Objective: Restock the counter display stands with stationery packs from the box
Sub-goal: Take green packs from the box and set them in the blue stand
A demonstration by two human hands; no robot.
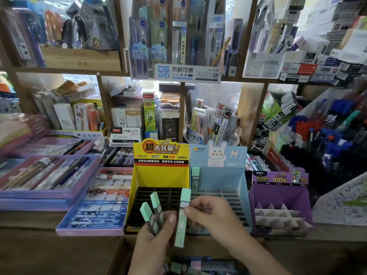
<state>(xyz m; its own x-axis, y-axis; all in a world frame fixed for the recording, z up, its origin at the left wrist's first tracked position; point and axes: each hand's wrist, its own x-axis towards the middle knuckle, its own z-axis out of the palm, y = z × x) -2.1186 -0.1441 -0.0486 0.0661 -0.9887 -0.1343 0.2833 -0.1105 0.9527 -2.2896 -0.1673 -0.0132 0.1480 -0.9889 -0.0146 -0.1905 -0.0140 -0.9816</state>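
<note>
The left hand [156, 240] grips 2 slim mint-green plastic packs [155, 202]; the right hand [212, 217] pinches a 3rd mint-green pack [181, 229] upright before the pale-blue cardboard display stand [228, 175].

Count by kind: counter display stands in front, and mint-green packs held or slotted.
Display stands: 3 (yellow stand, blue stand, purple stand)
Mint-green packs: 4 (2 in left hand, 1 in right hand, 1 in blue stand)
Total: 7
</note>
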